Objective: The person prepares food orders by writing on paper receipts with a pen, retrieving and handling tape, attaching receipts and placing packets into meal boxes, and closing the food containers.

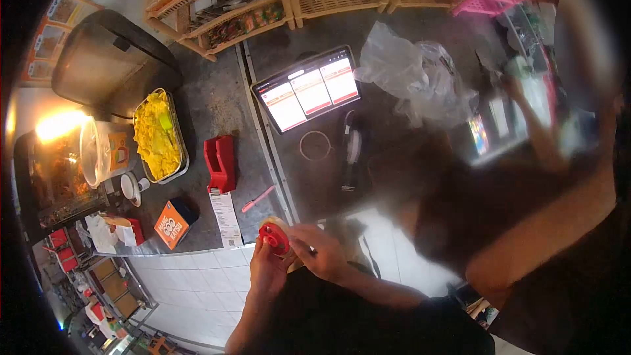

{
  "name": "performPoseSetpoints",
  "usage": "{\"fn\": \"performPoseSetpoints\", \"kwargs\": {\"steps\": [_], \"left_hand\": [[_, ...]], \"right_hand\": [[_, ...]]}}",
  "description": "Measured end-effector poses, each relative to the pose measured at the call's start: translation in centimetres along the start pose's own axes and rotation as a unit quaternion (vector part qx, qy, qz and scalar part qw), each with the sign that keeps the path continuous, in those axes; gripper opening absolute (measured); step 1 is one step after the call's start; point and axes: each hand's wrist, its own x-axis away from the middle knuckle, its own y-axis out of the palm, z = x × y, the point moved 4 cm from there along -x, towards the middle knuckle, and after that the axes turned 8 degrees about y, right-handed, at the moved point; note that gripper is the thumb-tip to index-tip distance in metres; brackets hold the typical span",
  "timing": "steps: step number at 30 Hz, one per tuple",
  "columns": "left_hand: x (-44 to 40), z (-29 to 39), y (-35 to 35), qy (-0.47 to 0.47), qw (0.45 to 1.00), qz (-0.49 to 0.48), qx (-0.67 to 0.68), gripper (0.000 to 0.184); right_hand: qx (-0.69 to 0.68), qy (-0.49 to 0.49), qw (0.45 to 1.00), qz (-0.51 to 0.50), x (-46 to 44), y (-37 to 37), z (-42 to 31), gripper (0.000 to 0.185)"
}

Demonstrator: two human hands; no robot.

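Near the counter's front edge, my left hand [267, 268] grips a roll of tape on a red hub [275, 239]. My right hand [320, 254] is closed at the roll's right side, thumb and fingers against its rim. Just beyond them on the counter lies a pink pen [257, 199]. A red tape dispenser [220, 163] stands farther up and to the left. From its near end a printed receipt [227, 221] stretches toward the counter edge.
A lit tablet [307, 89], plastic bags [411, 72] and a tray of yellow food [156, 137] are on the counter. An orange-and-black box [174, 225] sits front left. Another person's arm [545, 230] reaches in at right.
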Motion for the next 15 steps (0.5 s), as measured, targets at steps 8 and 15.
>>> {"fn": "performPoseSetpoints", "kwargs": {"steps": [8, 15], "left_hand": [[1.0, 1.5, 1.5, -0.039, 0.992, 0.085, 0.090, 0.034], [2.2, 2.6, 1.8, 0.037, 0.995, 0.070, 0.054, 0.031]], "right_hand": [[0.034, 0.006, 0.998, -0.050, -0.4, -1.9, -0.5, 0.020], [0.093, -0.025, 0.992, -0.079, -0.7, -2.3, -3.1, 0.014]]}}
